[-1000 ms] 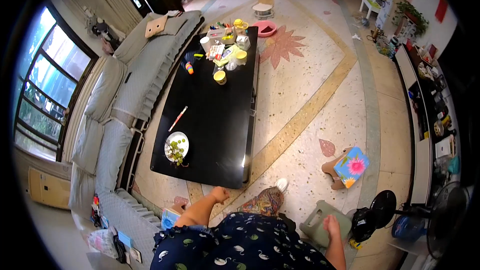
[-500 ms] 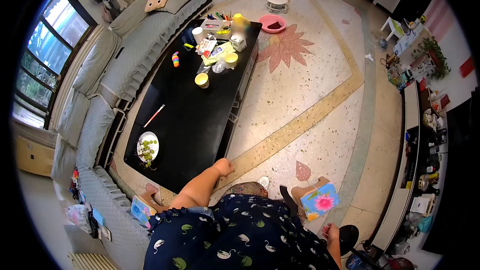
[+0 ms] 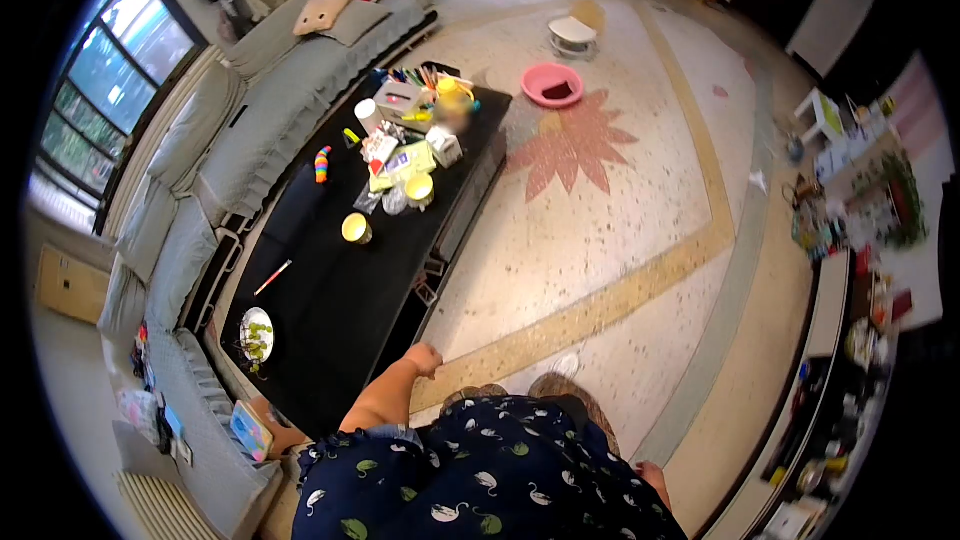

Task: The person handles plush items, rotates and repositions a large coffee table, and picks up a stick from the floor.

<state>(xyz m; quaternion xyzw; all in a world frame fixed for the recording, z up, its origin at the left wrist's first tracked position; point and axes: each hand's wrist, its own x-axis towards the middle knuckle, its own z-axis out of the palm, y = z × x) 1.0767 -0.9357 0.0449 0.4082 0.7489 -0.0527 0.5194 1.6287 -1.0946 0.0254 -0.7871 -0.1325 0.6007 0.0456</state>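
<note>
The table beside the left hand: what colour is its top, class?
The table has a black top, best seen in the head view.

Top: navy, white and green swan print | Trousers: brownish, patterned | Shoe: white, right of left hand

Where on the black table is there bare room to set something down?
On the table, the widest bare patch lies between the plate, the stick, the nearer yellow cup and the edge away from the sofa. A smaller one lies between stick and rainbow toy. The far end is crowded with packets, a white box and pens.
</note>
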